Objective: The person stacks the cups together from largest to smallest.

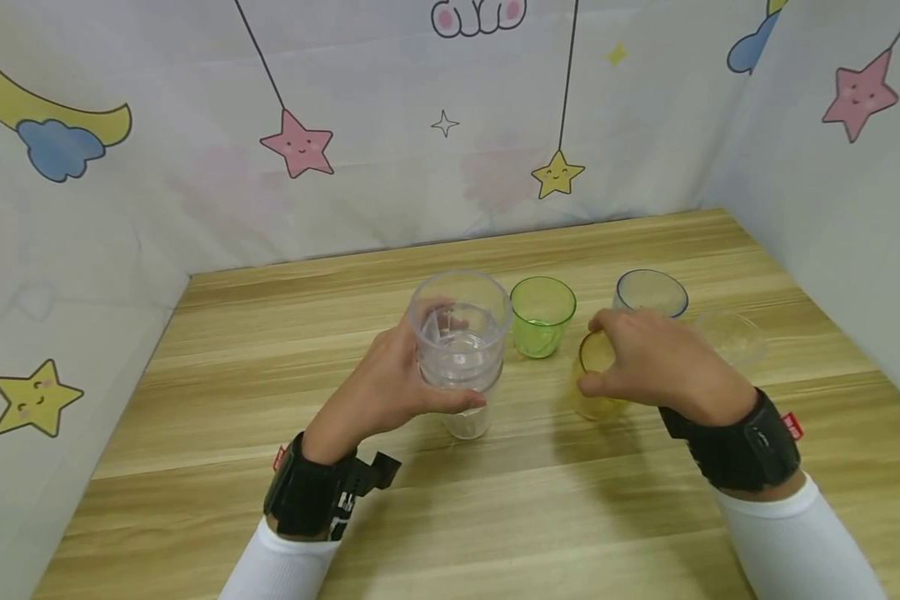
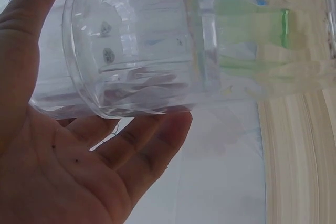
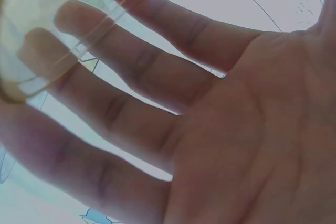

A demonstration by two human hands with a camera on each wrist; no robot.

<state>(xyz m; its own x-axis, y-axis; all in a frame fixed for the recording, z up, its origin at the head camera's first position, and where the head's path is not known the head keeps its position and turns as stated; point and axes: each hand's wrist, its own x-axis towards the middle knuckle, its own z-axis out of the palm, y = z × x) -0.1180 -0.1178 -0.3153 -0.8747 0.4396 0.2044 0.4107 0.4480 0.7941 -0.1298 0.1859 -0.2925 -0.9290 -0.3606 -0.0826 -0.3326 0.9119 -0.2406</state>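
1. The left hand (image 1: 390,375) curls around a stack of clear cups (image 1: 461,360).
2. The right hand (image 1: 663,362) grips a yellow cup (image 1: 597,405) near its rim, right of the stack.
3. Farther back on the tabletop (image 1: 232,400) stand a green cup (image 1: 540,323) and a blue-rimmed cup (image 1: 651,293).

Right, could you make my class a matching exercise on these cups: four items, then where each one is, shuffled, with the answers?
1. Clear cup stack
2. Green cup
3. Yellow cup
4. Blue-rimmed cup

A. Just beyond the right hand, partly hidden by it
B. In the left hand
C. In the right hand's grasp
D. Standing between the hands, untouched

Pairs: 1-B, 2-D, 3-C, 4-A
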